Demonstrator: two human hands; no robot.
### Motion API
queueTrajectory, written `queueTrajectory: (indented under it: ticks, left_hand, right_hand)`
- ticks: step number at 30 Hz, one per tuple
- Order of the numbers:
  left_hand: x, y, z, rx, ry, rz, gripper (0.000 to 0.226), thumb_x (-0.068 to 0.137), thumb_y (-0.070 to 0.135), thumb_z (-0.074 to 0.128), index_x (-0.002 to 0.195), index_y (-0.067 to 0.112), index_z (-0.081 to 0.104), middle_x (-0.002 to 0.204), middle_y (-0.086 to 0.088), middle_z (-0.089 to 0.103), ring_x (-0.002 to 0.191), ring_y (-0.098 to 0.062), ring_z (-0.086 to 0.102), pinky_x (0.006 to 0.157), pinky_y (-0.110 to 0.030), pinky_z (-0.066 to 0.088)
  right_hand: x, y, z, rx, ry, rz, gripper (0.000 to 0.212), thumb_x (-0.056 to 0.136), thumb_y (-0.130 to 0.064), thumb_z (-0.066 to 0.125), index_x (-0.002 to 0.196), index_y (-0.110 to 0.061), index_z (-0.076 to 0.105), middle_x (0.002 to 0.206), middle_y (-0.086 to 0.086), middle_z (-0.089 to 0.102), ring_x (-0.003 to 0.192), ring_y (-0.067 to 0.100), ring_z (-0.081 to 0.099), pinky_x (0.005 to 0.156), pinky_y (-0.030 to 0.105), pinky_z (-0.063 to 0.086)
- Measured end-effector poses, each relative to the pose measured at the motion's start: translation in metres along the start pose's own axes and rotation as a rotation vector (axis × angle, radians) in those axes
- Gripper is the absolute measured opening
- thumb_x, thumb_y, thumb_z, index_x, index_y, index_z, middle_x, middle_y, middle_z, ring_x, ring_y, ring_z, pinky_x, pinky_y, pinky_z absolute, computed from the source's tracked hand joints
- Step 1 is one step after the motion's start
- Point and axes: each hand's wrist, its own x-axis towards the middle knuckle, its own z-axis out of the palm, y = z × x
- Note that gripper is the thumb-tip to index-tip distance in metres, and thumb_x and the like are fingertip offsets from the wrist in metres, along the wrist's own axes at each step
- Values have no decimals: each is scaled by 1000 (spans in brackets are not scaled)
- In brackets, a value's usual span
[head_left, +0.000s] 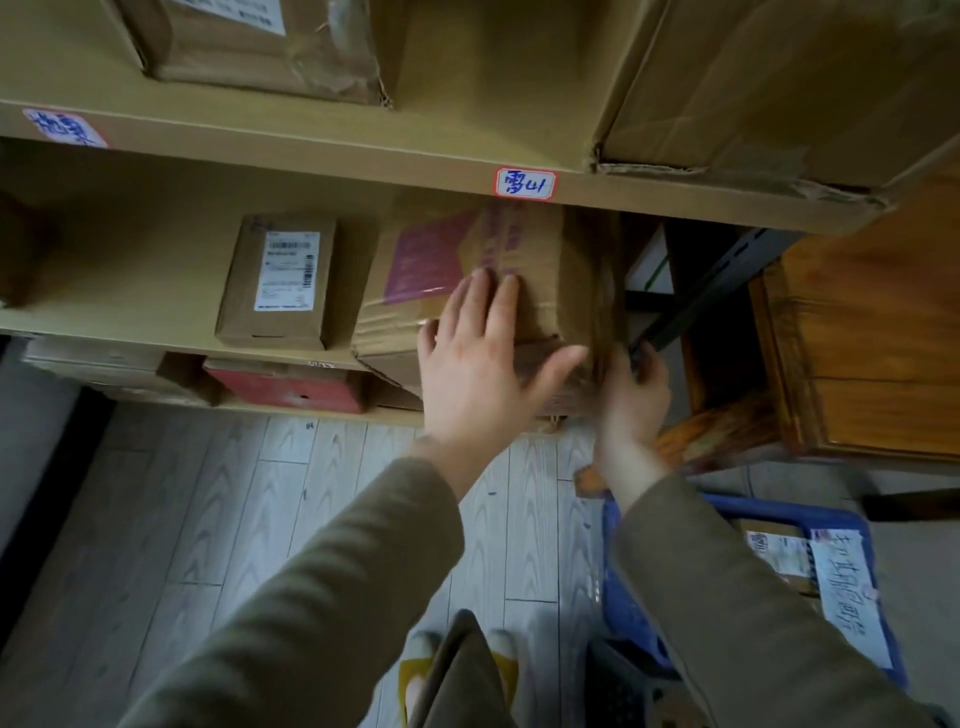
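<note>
Here, two hands (475, 374) (634, 400) touch one box (540, 270), right perhaps gripping.

A parcel storeroom. Shelves (322, 156) carry taped cardboard boxes (280, 280) with printed shipping labels. A handwritten tag (524, 183) is stuck on the shelf edge above the boxes. Below the shelves, a blue crate (634, 613) stands on grey plank floor (234, 519).

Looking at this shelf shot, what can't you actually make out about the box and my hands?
Head view:
Print on the box: blurred, unreadable.
Fingertips of the right hand: behind the box's side, so its grip is unclear.
Near top of the box: under the left hand.
Label on the small box: too small to read.
Contents of the crate: mostly hidden by the right sleeve.
</note>
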Motion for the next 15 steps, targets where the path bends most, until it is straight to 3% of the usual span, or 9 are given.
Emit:
queueTrajectory:
  ticks: [2, 4, 6, 8, 10, 12, 15]
  left_hand:
    - [-1, -7, 2, -47, 52, 16, 63, 87, 59, 34, 118, 13, 64, 128, -13, 59, 117, -33, 55, 95, -50, 39]
    - [4, -23, 2, -33, 98, -78, 52, 87, 51, 38, 115, 17, 65, 131, -17, 55, 120, -36, 51, 98, -53, 35]
    - [10, -38, 0, -22, 17, -275, 62, 82, 60, 47, 130, 21, 51, 149, -19, 30, 140, -35, 24, 108, -58, 20]
    - [15, -44, -4, -40, -98, -378, 84, 75, 65, 58, 141, 20, 32, 156, -18, 7, 146, -29, 2, 113, -54, 10]
    - [22, -45, -7, -38, -76, -379, 90, 75, 61, 61, 143, 15, 26, 155, -19, 9, 145, -31, 6, 115, -46, 13]
    - [34, -50, -13, -77, -6, -470, 84, 79, 54, 61, 143, 10, 27, 149, -18, 24, 138, -33, 22, 112, -40, 21]
    - [43, -60, -19, -82, 12, -565, 61, 84, 49, 57, 125, 4, 51, 131, -17, 44, 120, -33, 41, 102, -39, 34]
  right_hand:
    - [2, -16, -1, 108, -158, 2, 33, 90, -39, 54, 116, -19, 60, 122, 7, 62, 112, 22, 57, 100, 40, 45]
    - [3, -22, -2, 138, -293, 114, 46, 78, -61, 56, 110, -28, 60, 121, 0, 62, 111, 19, 58, 101, 42, 44]
    - [5, -17, -4, 133, -358, 202, 65, 71, -71, 56, 119, -27, 56, 119, -3, 62, 109, 16, 58, 99, 41, 46]
    - [5, -10, -4, 153, -409, 256, 82, 63, -73, 61, 126, -21, 52, 118, -3, 62, 107, 15, 59, 98, 40, 47]
    - [2, -4, -4, 153, -433, 263, 84, 63, -67, 68, 130, -19, 48, 121, -1, 62, 109, 16, 60, 99, 41, 46]
    - [0, 1, -4, 182, -442, 212, 62, 79, -45, 68, 131, -19, 48, 121, -1, 63, 110, 15, 60, 99, 38, 47]
    - [2, 1, -3, 252, -424, 179, 46, 88, -30, 62, 131, -20, 50, 121, 2, 64, 109, 17, 61, 97, 38, 48]
